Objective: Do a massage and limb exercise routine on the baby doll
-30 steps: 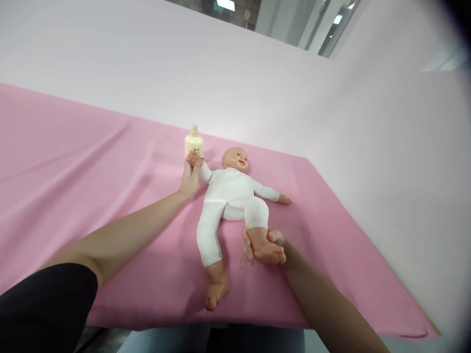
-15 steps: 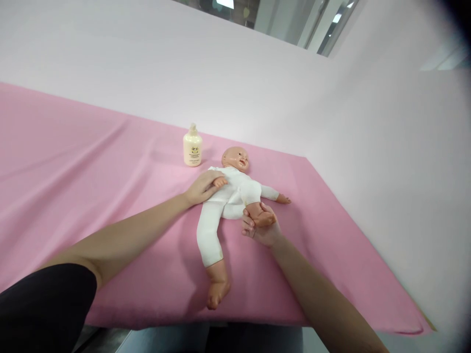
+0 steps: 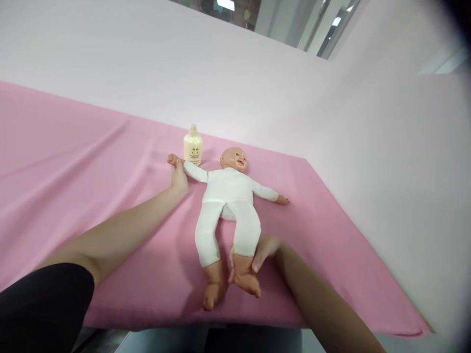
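Observed, far left, a black sleeve (image 3: pixel 44 306) at the near edge, with the bare left forearm reaching out over a wrinkled pink cloth sheet (image 3: pixel 73 162) that covered the whole work surface. Found the left hand (image 3: pixel 178 175) closed around the wrist of a plastic baby doll in a white one-piece suit (image 3: pixel 226 196), with that doll arm drawn out straight toward the left. Noted, just beyond that grip, a small cream-coloured plastic pump bottle (image 3: pixel 193 145) standing upright on the sheet, near the doll's head and clear of the hand. Found the doll lying face up near the middle of the sheet, head toward the pale wall (image 3: pixel 257 83), both legs extended toward the near edge, other arm lying free to the right. Recorded the right hand (image 3: pixel 259 252) clasped about the ankle of the doll's right-side leg, fingers wrapped behind it, foot resting low on the sheet.
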Available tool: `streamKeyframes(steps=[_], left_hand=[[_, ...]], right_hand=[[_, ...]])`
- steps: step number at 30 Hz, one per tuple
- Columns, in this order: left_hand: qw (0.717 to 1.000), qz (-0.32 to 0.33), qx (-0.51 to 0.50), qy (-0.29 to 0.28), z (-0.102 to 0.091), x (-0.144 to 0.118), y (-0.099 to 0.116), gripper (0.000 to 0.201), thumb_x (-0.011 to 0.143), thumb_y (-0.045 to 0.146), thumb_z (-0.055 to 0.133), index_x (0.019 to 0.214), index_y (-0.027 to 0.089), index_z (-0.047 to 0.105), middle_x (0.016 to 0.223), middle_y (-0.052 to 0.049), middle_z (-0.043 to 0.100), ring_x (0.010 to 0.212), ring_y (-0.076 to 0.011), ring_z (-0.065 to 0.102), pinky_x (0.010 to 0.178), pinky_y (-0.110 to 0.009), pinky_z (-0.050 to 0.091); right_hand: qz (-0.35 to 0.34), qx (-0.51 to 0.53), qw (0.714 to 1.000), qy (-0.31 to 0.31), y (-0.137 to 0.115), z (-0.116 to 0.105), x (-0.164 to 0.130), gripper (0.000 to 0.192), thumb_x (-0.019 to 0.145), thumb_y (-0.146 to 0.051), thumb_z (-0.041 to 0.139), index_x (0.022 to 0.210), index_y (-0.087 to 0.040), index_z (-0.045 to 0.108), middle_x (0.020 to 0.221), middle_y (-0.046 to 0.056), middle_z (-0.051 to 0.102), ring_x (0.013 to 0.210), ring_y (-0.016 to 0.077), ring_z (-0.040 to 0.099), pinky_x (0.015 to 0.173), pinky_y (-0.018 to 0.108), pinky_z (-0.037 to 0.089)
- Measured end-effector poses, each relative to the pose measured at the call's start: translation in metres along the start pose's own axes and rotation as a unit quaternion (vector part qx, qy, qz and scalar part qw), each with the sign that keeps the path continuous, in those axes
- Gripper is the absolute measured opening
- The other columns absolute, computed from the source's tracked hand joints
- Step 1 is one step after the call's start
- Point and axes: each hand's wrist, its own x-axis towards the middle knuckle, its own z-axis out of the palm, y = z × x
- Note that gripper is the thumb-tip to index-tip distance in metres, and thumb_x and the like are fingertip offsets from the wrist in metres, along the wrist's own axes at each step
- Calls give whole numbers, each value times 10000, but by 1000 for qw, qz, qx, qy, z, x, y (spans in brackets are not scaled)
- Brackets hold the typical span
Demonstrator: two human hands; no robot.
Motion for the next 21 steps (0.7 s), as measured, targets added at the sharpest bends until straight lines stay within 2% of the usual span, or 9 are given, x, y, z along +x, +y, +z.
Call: streamKeyframes(steps=[2, 4, 7, 10, 12, 14, 15, 18, 21], left_hand=[[1000, 12, 0, -24, 4, -8, 5, 420, 1089, 477, 407, 1430, 237, 356, 1469, -145, 527, 1328, -248, 570, 1078, -443, 514], [996, 64, 6, -69, 9, -19, 12, 452, 1050, 535, 486, 1413, 285, 387, 1468, -113, 530, 1348, -243, 557, 1108, -435, 495], [958, 207, 60, -189, 13, -41, 26, 447, 993, 619, 543, 1280, 277, 514, 1329, -104, 608, 1285, -245, 584, 1141, -444, 458], [860, 323, 150, -365, 15, -62, 40, 443, 1009, 606, 502, 1182, 209, 596, 1123, -123, 683, 1096, -263, 649, 1051, -491, 507], [774, 384, 204, -460, 16, -69, 47, 450, 1020, 572, 482, 1217, 193, 625, 1130, -146, 706, 1099, -282, 654, 1046, -514, 498], [708, 432, 231, -508, 17, -72, 51, 443, 1025, 539, 467, 1260, 204, 639, 1194, -161, 712, 1166, -302, 644, 1069, -537, 470], [689, 449, 237, -517, 18, -72, 52, 435, 1029, 525, 458, 1268, 213, 645, 1217, -161, 712, 1195, -306, 637, 1079, -544, 458], [678, 455, 250, -520, 18, -72, 55, 437, 1033, 524, 438, 1256, 221, 659, 1229, -157, 714, 1218, -307, 631, 1088, -547, 447], [727, 404, 249, -496, 18, -75, 54, 442, 1014, 560, 476, 1217, 213, 660, 1185, -147, 714, 1145, -301, 649, 1059, -527, 475]], right_hand=[[-12, 31, 999, -30, 8, -6, 1, 538, 636, -360, 957, 1062, -156, 698, 1032, 126, 810, 1009, 269, 773, 904, 364, 589], [-48, 70, 996, -33, 18, -10, 0, 599, 571, -426, 981, 1000, -158, 662, 958, 125, 812, 903, 270, 784, 866, 394, 599], [-182, 127, 974, 49, 25, -12, -3, 644, 538, -609, 937, 866, -158, 614, 758, 88, 775, 711, 242, 751, 819, 436, 600], [-295, 167, 931, 137, 18, -9, -8, 568, 734, -712, 743, 875, -181, 598, 656, -2, 696, 637, 164, 670, 833, 390, 591], [-307, 199, 910, 193, 8, -5, -9, 481, 872, -667, 599, 937, -190, 590, 676, -38, 658, 640, 125, 623, 836, 323, 579], [-296, 239, 885, 269, -2, 0, -9, 417, 926, -600, 533, 931, -187, 585, 655, -47, 613, 597, 114, 572, 755, 281, 569], [-287, 256, 873, 300, -5, 1, -8, 404, 934, -582, 521, 912, -184, 585, 637, -47, 595, 573, 114, 549, 711, 273, 562], [-273, 278, 855, 343, -11, 4, -5, 408, 952, -569, 488, 878, -183, 595, 606, -40, 573, 537, 120, 521, 650, 274, 547], [-269, 265, 861, 342, -9, 4, -4, 429, 961, -581, 462, 881, -182, 598, 602, -36, 573, 537, 126, 526, 653, 288, 557]])
